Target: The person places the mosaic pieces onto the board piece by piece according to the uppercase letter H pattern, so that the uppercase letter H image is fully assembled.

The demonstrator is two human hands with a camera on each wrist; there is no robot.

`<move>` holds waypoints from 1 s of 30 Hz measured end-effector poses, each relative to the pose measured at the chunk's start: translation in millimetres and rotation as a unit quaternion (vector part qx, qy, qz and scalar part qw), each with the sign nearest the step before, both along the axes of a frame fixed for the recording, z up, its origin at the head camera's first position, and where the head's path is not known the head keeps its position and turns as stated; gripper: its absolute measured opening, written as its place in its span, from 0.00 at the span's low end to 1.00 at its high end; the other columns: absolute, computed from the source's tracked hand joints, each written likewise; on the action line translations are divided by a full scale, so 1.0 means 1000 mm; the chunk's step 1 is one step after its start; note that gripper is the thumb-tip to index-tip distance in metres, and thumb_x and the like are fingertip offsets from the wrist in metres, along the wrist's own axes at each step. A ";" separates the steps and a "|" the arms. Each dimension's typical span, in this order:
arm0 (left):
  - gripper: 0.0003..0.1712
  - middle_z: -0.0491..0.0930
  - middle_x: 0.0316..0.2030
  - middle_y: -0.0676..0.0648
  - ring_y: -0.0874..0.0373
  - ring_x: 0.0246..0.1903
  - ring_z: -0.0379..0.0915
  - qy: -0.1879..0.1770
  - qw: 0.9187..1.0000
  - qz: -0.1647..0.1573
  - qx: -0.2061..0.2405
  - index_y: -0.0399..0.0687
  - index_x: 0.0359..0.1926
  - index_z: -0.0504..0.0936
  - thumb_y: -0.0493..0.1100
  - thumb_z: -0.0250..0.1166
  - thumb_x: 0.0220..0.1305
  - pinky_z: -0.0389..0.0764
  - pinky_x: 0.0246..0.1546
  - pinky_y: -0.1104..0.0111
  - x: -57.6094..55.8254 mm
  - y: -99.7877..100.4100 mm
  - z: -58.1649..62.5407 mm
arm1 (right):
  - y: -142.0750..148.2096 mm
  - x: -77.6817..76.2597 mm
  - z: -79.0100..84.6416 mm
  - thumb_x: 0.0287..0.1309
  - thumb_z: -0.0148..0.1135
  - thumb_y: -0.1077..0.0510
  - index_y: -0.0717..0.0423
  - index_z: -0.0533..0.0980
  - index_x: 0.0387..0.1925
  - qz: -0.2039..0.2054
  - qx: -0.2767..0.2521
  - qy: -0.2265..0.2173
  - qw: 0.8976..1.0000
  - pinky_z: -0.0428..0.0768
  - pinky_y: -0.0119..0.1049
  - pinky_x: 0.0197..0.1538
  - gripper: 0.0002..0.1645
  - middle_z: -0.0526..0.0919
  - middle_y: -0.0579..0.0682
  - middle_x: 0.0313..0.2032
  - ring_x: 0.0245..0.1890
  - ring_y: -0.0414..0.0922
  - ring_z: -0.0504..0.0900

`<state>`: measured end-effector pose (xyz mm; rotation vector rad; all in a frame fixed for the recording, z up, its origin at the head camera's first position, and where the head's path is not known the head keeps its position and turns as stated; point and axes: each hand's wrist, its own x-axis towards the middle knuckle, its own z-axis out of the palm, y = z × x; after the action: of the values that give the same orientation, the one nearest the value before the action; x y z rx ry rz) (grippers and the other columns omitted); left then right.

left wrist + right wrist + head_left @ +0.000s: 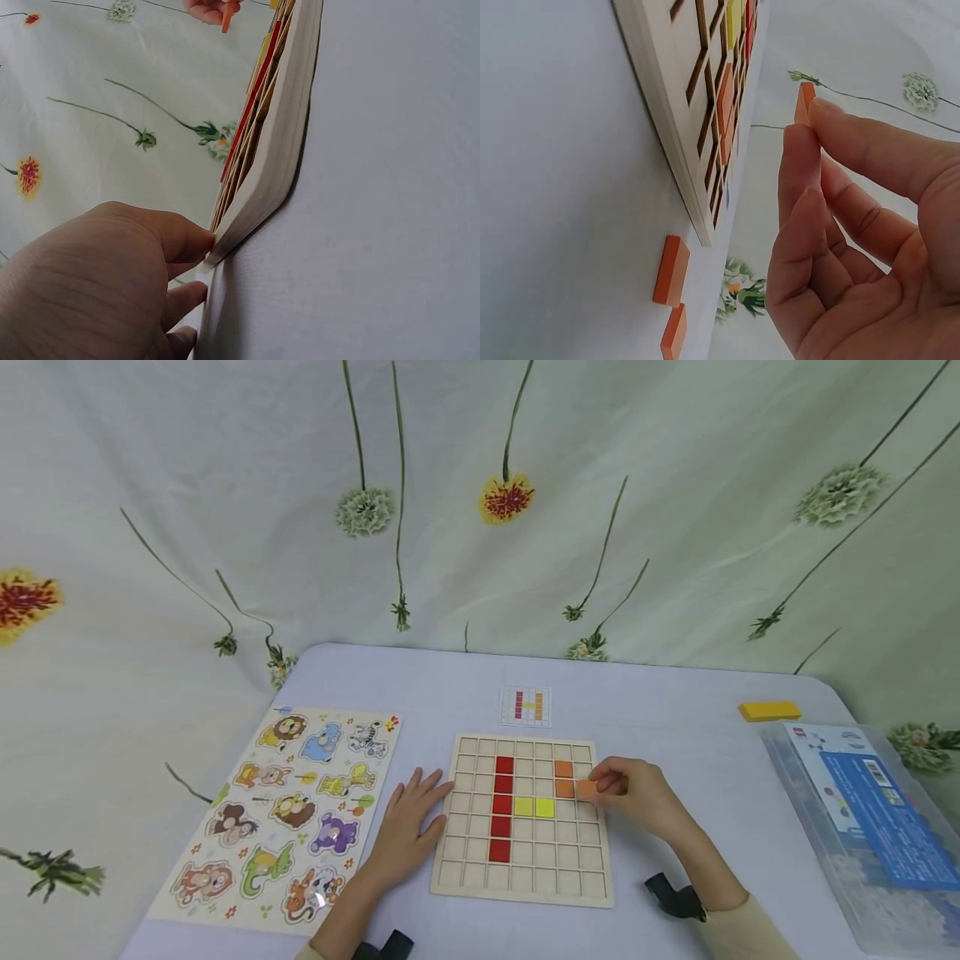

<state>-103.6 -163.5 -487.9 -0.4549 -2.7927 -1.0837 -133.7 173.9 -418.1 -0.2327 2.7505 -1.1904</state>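
My right hand [633, 789] pinches a small orange square tile [805, 103] between thumb and forefinger, above the right side of a wooden grid board [517, 903]. Two orange tiles [563, 769] sit in cells one below the other near that side. A column of several red tiles [502, 803] fills cells left of the middle, with two yellow tiles [534, 808] beside it in one row. At the board's left edge lies my left hand [412, 827], fingers spread and fairly straight; its thumb touches the edge in the left wrist view.
Behind the board lies a small pattern card [526, 706]. An animal puzzle board [285, 818] is at left. On the right are a clear plastic box [825, 827] and a yellow block [769, 711]. In the right wrist view, two loose orange tiles [671, 270] lie beside the board.
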 end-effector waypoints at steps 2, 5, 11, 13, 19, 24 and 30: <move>0.27 0.65 0.70 0.40 0.38 0.74 0.46 0.001 1.000 0.000 0.000 0.44 0.64 0.74 0.36 0.60 0.63 0.43 0.73 0.42 0.000 0.000 0.000 | -0.004 0.000 -0.003 0.47 0.72 0.67 0.59 0.81 0.37 0.012 -0.002 0.001 1.000 0.77 0.28 0.32 0.13 0.80 0.47 0.28 0.27 0.40 0.77; 0.27 0.65 0.70 0.40 0.38 0.74 0.46 0.001 1.000 0.000 0.000 0.45 0.64 0.74 0.37 0.60 0.63 0.43 0.73 0.42 0.000 0.000 0.000 | -0.009 0.000 -0.006 0.45 0.74 0.67 0.59 0.81 0.35 0.028 -0.010 -0.004 1.000 0.76 0.27 0.31 0.13 0.79 0.47 0.27 0.27 0.40 0.76; 0.27 0.66 0.70 0.40 0.38 0.74 0.47 0.001 1.000 0.003 -0.001 0.44 0.64 0.74 0.37 0.60 0.63 0.43 0.73 0.42 0.000 0.000 0.001 | -0.018 0.000 -0.013 0.43 0.76 0.65 0.57 0.79 0.32 0.042 0.000 -0.022 0.999 0.74 0.27 0.29 0.14 0.77 0.46 0.25 0.26 0.40 0.74; 0.27 0.66 0.70 0.40 0.38 0.74 0.47 0.000 1.000 0.004 -0.001 0.44 0.64 0.74 0.37 0.60 0.63 0.43 0.73 0.42 0.000 0.000 0.001 | -0.021 0.000 -0.014 0.43 0.76 0.65 0.56 0.79 0.32 0.040 0.007 -0.029 0.999 0.73 0.27 0.29 0.13 0.76 0.45 0.25 0.26 0.40 0.73; 0.27 0.65 0.70 0.40 0.38 0.74 0.47 -0.002 1.000 0.003 -0.001 0.44 0.64 0.74 0.37 0.60 0.63 0.43 0.72 0.42 0.001 0.000 0.002 | -0.026 0.000 -0.016 0.42 0.76 0.66 0.55 0.78 0.30 0.036 0.020 -0.030 0.999 0.72 0.27 0.28 0.14 0.75 0.45 0.23 0.26 0.40 0.73; 0.27 0.65 0.70 0.40 0.38 0.74 0.46 -0.005 1.000 0.001 0.002 0.44 0.64 0.74 0.37 0.60 0.63 0.43 0.73 0.42 0.001 0.000 0.002 | -0.027 0.000 -0.017 0.41 0.76 0.66 0.55 0.78 0.30 0.036 0.024 -0.028 0.999 0.72 0.27 0.28 0.14 0.75 0.45 0.23 0.26 0.40 0.73; 0.27 0.65 0.70 0.39 0.37 0.74 0.47 -0.004 1.000 0.000 0.007 0.44 0.64 0.74 0.37 0.60 0.63 0.43 0.73 0.42 0.000 0.000 0.003 | -0.029 0.002 -0.016 0.40 0.77 0.67 0.56 0.78 0.30 0.025 0.029 -0.034 0.999 0.72 0.27 0.28 0.15 0.75 0.45 0.23 0.25 0.40 0.73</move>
<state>-103.6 -163.0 -485.3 -0.4499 -2.7897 -1.1054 -131.9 144.5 -433.6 -0.2475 2.7004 -1.0837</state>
